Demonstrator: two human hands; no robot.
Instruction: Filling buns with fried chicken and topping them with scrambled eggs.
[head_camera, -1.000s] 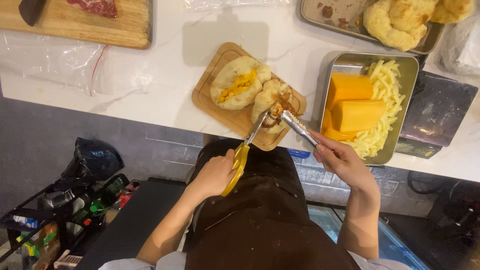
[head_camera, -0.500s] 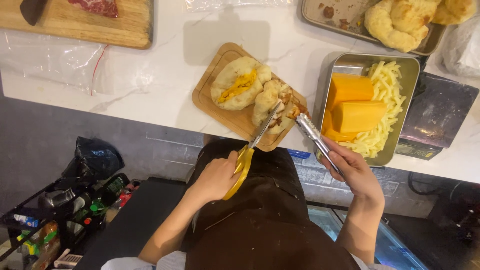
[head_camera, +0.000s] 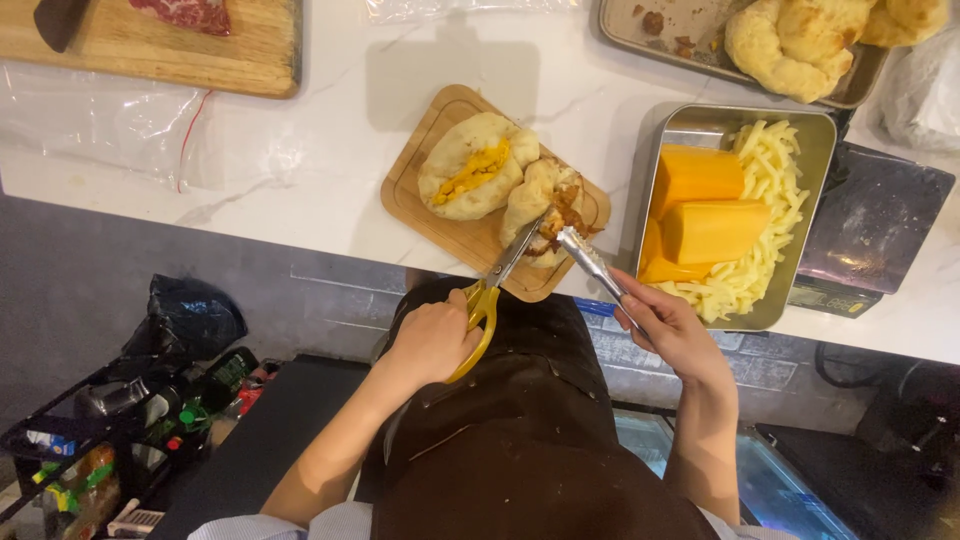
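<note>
My left hand (head_camera: 430, 340) grips yellow-handled scissors (head_camera: 488, 295), and their blades reach the meat-filled bun (head_camera: 540, 200) on a small wooden board (head_camera: 420, 195). Metal tongs (head_camera: 590, 262) are held in my right hand (head_camera: 672, 330), with their tips touching the same bun's filling. Another bun with yellow filling (head_camera: 470, 175) lies to its left on the board. Both hands hover at the near edge of the white counter, above my dark apron.
A metal tray (head_camera: 705, 118) at right holds orange cheese blocks (head_camera: 712, 228) and pale strips. Behind it stands a tray of baked buns (head_camera: 790, 45). A large board (head_camera: 150, 55) with raw meat is at far left. A crate of bottles (head_camera: 130, 420) sits low on the floor.
My right hand dipped down and right with the tongs, then came back to the bun. The scissor blades shifted slightly along the bun.
</note>
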